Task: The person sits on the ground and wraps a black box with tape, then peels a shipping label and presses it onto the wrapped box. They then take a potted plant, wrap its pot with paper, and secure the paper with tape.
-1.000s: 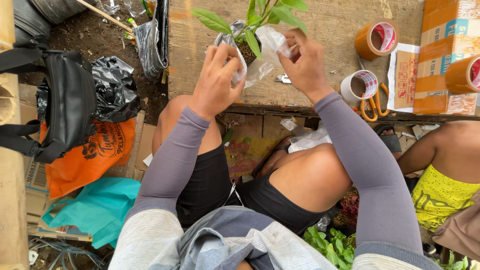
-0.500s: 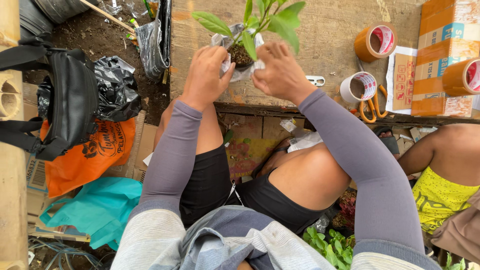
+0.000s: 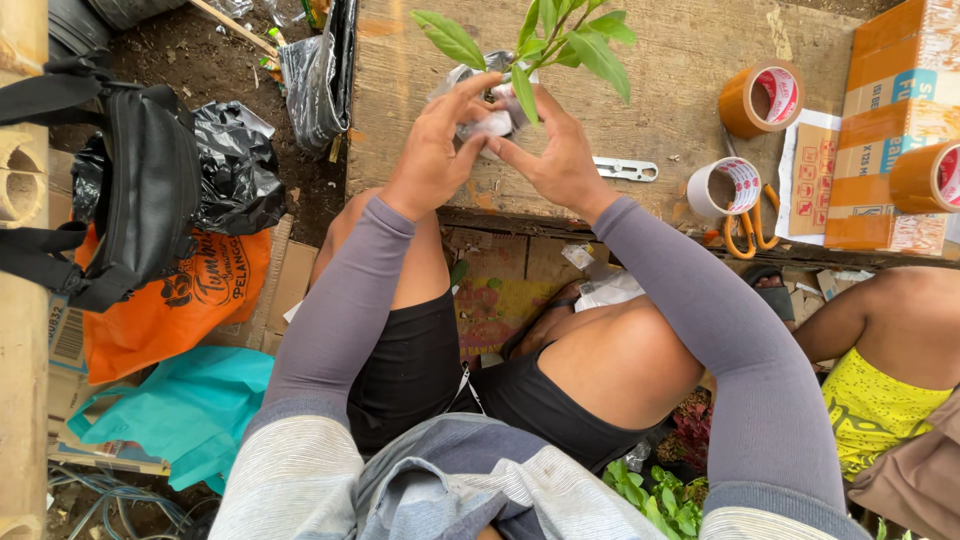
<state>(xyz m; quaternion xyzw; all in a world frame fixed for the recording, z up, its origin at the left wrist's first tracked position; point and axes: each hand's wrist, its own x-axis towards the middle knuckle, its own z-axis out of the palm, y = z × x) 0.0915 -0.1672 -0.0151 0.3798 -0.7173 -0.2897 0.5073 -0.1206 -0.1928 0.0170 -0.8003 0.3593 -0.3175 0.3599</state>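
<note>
A small green-leafed plant (image 3: 560, 40) stands upright over a low wooden board (image 3: 680, 110), its base wrapped in clear plastic (image 3: 490, 120). My left hand (image 3: 435, 150) grips the wrapped base from the left. My right hand (image 3: 555, 160) presses the wrap from the right, fingertips close to those of the left. The root ball is mostly hidden by my fingers and the plastic.
Rolls of brown tape (image 3: 760, 95), (image 3: 725, 185), (image 3: 925, 175), orange-handled scissors (image 3: 740, 235), a small metal tool (image 3: 625, 168) and cardboard boxes (image 3: 890, 120) lie right. A black bag (image 3: 150, 190), black plastic bags (image 3: 235, 165) and an orange bag (image 3: 180, 300) sit left. Another person in yellow (image 3: 880, 400) is at right.
Both hands closed the clear plastic tighter around the plant's base and came nearer together. The plant shifted slightly right and stands more upright.
</note>
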